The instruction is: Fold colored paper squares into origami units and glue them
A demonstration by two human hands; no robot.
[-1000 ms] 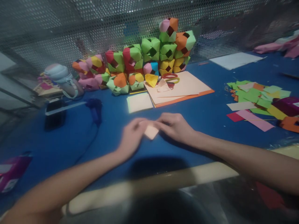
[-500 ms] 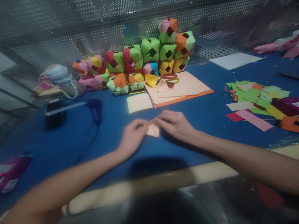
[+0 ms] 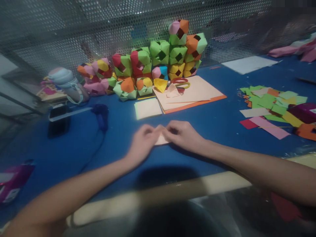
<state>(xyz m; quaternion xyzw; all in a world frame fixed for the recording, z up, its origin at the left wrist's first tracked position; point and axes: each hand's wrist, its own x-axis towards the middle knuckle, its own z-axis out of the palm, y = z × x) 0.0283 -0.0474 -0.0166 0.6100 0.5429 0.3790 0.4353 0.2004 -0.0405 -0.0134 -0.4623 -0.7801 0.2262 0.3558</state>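
A small piece of folded peach paper (image 3: 162,139) is pinched between both hands, low over the blue table (image 3: 118,181). My left hand (image 3: 143,141) grips its left side, fingers curled and thumb pressed on the paper. On the other side my right hand (image 3: 184,133) holds it with bent fingers. The fingertips nearly meet and cover most of its upper part. Just beyond the hands lies a stack of pale square papers (image 3: 148,109). Behind that, peach sheets (image 3: 197,89) carry scissors (image 3: 181,85), a yellow folded piece (image 3: 160,85) and a peach folded piece (image 3: 172,91).
Stacked origami paper cubes (image 3: 140,62) stand along the metal mesh (image 3: 111,26). On the left are a glue gun (image 3: 100,115), a phone (image 3: 58,121), a bottle (image 3: 65,82) and a magenta object (image 3: 14,181). Coloured paper scraps (image 3: 274,102) are heaped at right beside a white sheet (image 3: 249,64).
My right hand has dropped slightly and its fingers have curled in closer to my left. The peach paper has turned, its near edge now lying flatter. The view has barely shifted.
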